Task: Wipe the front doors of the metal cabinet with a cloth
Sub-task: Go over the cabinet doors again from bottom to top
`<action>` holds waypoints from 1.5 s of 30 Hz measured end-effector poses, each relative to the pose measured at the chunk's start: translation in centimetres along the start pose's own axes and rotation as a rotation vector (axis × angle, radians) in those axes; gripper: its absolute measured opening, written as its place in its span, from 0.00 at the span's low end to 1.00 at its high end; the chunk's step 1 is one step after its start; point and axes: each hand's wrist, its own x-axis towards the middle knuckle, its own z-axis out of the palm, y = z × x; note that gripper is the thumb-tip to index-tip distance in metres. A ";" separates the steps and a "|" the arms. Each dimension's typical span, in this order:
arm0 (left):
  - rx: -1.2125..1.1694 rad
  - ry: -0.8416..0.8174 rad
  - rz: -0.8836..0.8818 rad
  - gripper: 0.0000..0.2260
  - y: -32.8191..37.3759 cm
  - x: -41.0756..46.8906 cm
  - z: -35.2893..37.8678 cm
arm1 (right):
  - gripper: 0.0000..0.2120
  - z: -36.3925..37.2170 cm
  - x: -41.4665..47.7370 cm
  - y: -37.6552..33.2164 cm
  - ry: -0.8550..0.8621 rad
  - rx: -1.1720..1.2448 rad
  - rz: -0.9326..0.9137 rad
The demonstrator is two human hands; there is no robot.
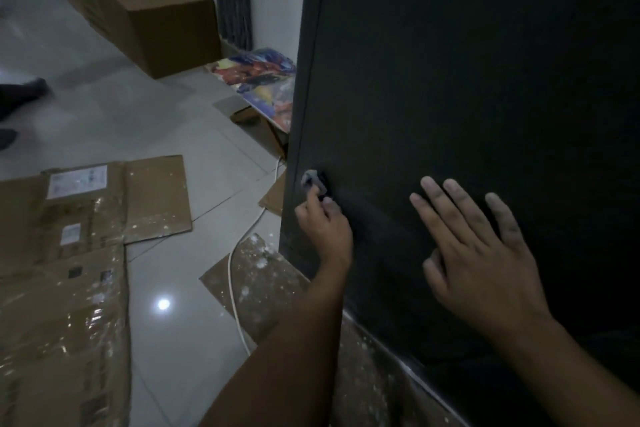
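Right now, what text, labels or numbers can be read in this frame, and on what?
White shipping label on the flattened brown cardboard: print too blurred to read.
Small white sticker below it: unreadable.
Colourful printed board: no legible words.
Black metal cabinet door: no text.
Silver latch that the left hand pinches: nothing readable.
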 end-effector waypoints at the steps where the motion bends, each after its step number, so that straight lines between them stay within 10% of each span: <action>1: -0.012 -0.020 0.030 0.14 0.8 -1.4 0.3 | 0.34 -0.5 -0.7 0.6 -0.002 -0.001 0.011; 18: 0.274 -0.538 0.816 0.13 -0.1 -14.1 0.6 | 0.34 -0.3 -12.2 7.4 -0.004 -0.053 0.129; 26: -0.220 0.034 0.672 0.16 9.4 -11.1 4.2 | 0.33 0.7 -11.9 7.4 0.044 -0.045 0.154; 31: -0.081 0.093 0.810 0.16 9.2 -12.7 5.5 | 0.31 0.4 -12.3 8.2 0.159 0.104 0.141; 45: 0.353 -0.565 1.379 0.15 0.4 -14.3 1.2 | 0.38 -2.0 -11.6 7.8 0.025 0.150 0.253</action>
